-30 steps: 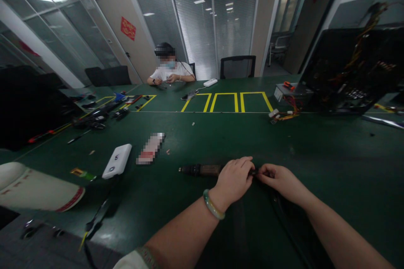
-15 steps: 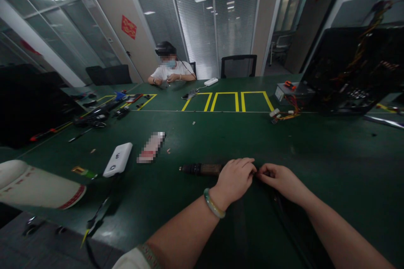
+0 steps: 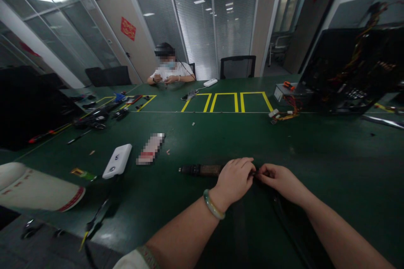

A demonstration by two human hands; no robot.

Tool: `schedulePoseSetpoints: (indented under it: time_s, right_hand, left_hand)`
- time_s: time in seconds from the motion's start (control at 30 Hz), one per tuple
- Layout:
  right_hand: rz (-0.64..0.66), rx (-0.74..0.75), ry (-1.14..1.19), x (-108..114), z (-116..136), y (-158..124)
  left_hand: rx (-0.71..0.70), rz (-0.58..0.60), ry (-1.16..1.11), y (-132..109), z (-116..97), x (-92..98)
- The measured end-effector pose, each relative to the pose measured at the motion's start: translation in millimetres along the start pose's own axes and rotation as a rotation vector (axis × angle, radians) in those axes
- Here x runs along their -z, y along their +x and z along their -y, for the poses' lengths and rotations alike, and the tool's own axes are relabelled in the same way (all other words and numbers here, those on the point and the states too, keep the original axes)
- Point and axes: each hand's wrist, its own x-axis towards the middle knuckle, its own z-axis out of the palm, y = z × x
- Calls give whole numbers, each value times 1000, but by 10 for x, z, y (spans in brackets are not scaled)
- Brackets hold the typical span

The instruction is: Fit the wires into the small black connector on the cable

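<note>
A dark rod-shaped tool with a brown middle [image 3: 202,170] lies on the green table [image 3: 315,147] in front of me. My left hand [image 3: 235,178], with a pale green bangle on the wrist, is closed over the tool's right end. My right hand [image 3: 280,178] meets it from the right, its fingers pinched on a small dark part [image 3: 256,172] at the same end. A black cable [image 3: 284,218] runs from there toward me under my right forearm.
A white device [image 3: 116,161] and a blurred pack [image 3: 150,148] lie to the left, a white padded object [image 3: 34,189] at the near left edge. Tools and cables [image 3: 94,117] clutter the far left. An open computer case [image 3: 353,71] stands far right. A person [image 3: 168,71] sits across, behind yellow tape boxes [image 3: 225,101].
My hands stay on the tool's end with only slight finger shifts. The person across has moved their hands a little.
</note>
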Motion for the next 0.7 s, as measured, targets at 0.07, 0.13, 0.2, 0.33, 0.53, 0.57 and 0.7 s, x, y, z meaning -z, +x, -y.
schedulePoseSetpoints:
  time_s: [0.07,0.13,0.2,0.33,0.53,0.57,0.7]
  right_hand:
    - [3,-10,5,-4,-6,1]
    - [0,-13,5,-6,-10,4]
    - [0,-13,5,-5,-9,9]
    - [12,-18,21,-9,-10,11]
    - [-3,-13,0,-7,-9,1]
    - [-4,-11,-3,-5,-6,0]
    - [-17,19,-4,-8,-5,6]
  left_hand:
    - [23,-13,0,-7,5,-14]
    - [41,-19,5,-9,12,-25]
    - [37,-6,17,-6,14,-23]
    - [-7,32,51,8,1,7]
    - [27,1,18,-2,-1,-7]
    - [33,-6,9,-5,3,-16]
    - [24,-8,0,-7,14,-31]
